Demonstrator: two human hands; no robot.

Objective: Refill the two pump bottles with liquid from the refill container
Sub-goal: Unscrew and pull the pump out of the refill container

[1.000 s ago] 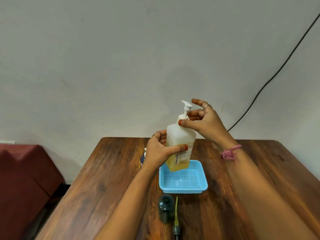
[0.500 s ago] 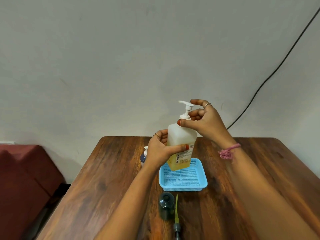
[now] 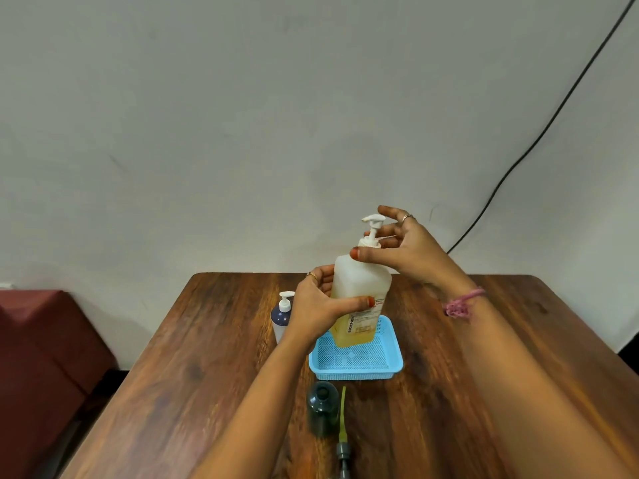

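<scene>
My left hand [image 3: 316,307] wraps the big refill container [image 3: 359,299], thumb across its front, holding it tilted above the blue basket [image 3: 356,364] on the bench [image 3: 193,357]. My right hand [image 3: 404,250] pinches its white pump collar [image 3: 369,242], other fingers [image 3: 392,211] spread. The small blue pump bottle [image 3: 280,314] stands just left; the dark bottle [image 3: 322,406] stands open nearer me, its pump [image 3: 343,426] lying beside it.
</scene>
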